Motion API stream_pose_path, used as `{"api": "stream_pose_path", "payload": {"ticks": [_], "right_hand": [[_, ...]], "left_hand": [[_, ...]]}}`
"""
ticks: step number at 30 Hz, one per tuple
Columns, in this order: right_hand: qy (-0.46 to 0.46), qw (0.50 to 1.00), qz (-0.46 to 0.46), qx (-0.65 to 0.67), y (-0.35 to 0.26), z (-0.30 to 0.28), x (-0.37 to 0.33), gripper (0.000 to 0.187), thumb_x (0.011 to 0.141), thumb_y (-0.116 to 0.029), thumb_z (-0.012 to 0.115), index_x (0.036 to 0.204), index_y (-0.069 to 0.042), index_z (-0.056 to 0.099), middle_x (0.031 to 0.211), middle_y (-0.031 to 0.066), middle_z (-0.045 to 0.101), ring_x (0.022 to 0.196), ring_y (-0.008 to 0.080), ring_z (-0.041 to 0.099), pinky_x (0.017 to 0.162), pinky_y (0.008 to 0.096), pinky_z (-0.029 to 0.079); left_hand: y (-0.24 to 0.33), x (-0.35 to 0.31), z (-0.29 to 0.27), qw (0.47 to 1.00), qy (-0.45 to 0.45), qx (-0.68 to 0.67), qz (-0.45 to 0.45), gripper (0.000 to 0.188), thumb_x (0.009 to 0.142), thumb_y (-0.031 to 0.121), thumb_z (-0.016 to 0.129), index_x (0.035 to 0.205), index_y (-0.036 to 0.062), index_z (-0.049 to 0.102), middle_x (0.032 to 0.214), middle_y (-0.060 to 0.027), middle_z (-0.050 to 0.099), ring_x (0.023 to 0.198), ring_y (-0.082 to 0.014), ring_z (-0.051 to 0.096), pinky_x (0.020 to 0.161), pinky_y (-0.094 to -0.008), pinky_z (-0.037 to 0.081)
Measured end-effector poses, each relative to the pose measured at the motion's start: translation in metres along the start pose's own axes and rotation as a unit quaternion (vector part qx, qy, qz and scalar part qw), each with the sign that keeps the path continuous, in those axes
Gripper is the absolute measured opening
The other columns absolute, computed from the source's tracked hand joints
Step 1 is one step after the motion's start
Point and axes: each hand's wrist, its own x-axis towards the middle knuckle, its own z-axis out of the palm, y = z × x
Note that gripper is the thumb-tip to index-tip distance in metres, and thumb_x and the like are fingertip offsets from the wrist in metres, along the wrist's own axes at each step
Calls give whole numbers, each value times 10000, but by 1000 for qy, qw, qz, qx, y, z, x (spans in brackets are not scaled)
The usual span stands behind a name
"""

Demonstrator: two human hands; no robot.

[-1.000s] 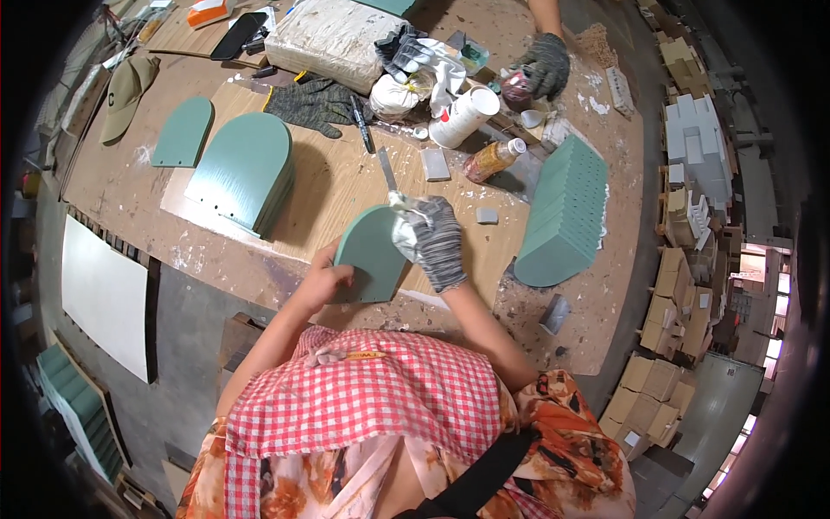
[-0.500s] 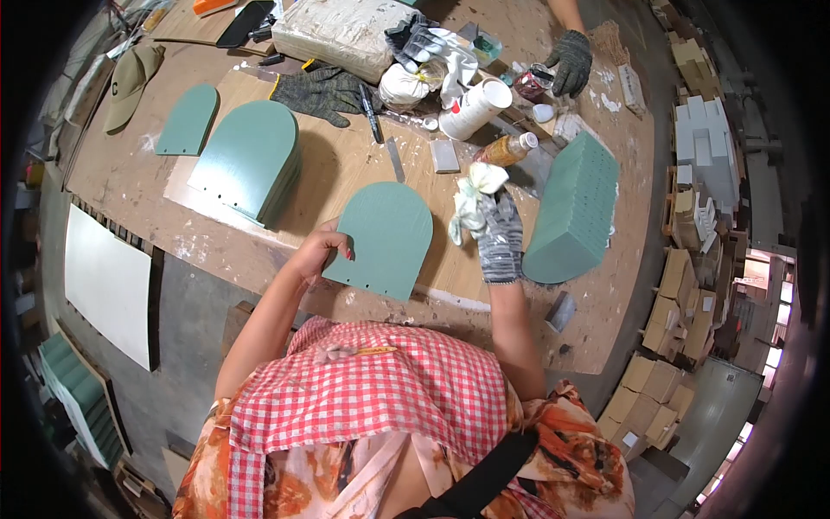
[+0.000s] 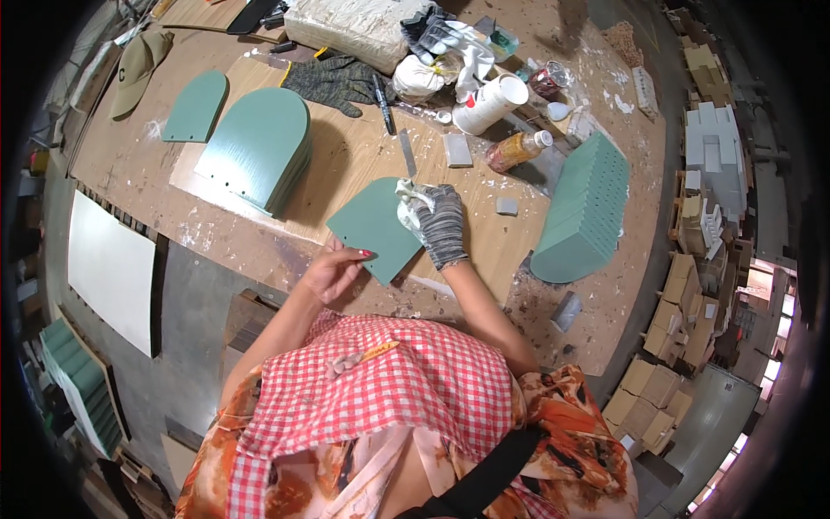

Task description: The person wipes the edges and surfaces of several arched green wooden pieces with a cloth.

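A green arch-shaped panel [image 3: 372, 221] lies tilted on the wooden board in front of me. My left hand [image 3: 335, 270] is bare and pinches the panel's lower left edge, thumb on top. In a grey knitted glove, my right hand [image 3: 443, 227] closes round a white cloth [image 3: 412, 208] and presses it to the panel's upper right edge. Left of these stands a stack of similar green panels [image 3: 255, 147], with a single green panel [image 3: 197, 105] beyond it. At the right, a long row of stacked green panels [image 3: 584, 212] rests on its edges.
Beyond the panel lie a metal scraper blade [image 3: 406, 153], a pale block [image 3: 457, 150], a marker [image 3: 383, 104] and a dark glove [image 3: 339, 82]. A white bottle [image 3: 491, 104] and an amber bottle [image 3: 519, 151] stand at the back right. A small grey block [image 3: 507, 206] sits right of my glove.
My right hand has moved left with the cloth, onto the panel. The panel has turned in my left hand. The other person's gloved hand at the far right has left the view.
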Motion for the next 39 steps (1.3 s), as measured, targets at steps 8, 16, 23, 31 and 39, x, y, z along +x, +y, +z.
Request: {"api": "stream_pose_path", "payload": {"ticks": [8,16,23,31,39], "right_hand": [[-165,902,-301,-263,-14,84,-7,267,752,-177,602,1006,-117,659,1079,109,614,1025,249,545,925,362,416],[-144,988,-51,28,-22,31,34,272,756,-202,616,974,-39,626,925,135,621,875,244,594,829,343,470],[-140,936,-298,-125,-59,58,-18,304,779,-168,575,1056,-47,608,1054,171,592,976,326,552,909,405,424],[-83,982,-62,-158,-39,-22,42,249,837,-90,534,1077,-59,590,828,107,580,757,222,555,742,343,480],[90,956,-246,-133,-57,-37,34,263,813,-132,541,1052,-78,637,1014,132,585,967,281,518,923,408,379]], "left_hand": [[-13,1,7,993,100,48,28,482,803,-129,488,1239,18,343,1023,-112,571,927,-222,611,784,-342,536],[-11,-2,13,987,96,123,38,495,797,-98,523,1242,51,369,1039,-90,569,918,-196,607,758,-294,515],[-19,1,-22,974,107,189,60,392,811,-80,526,1176,14,419,1043,-81,576,917,-183,607,759,-312,525],[1,-7,10,984,60,157,52,463,813,-91,523,1236,44,388,1067,-101,566,985,-217,596,826,-344,528],[47,19,42,999,-49,-7,-22,360,924,202,433,1220,-4,428,1141,-152,567,1021,-265,595,915,-416,483]]}}
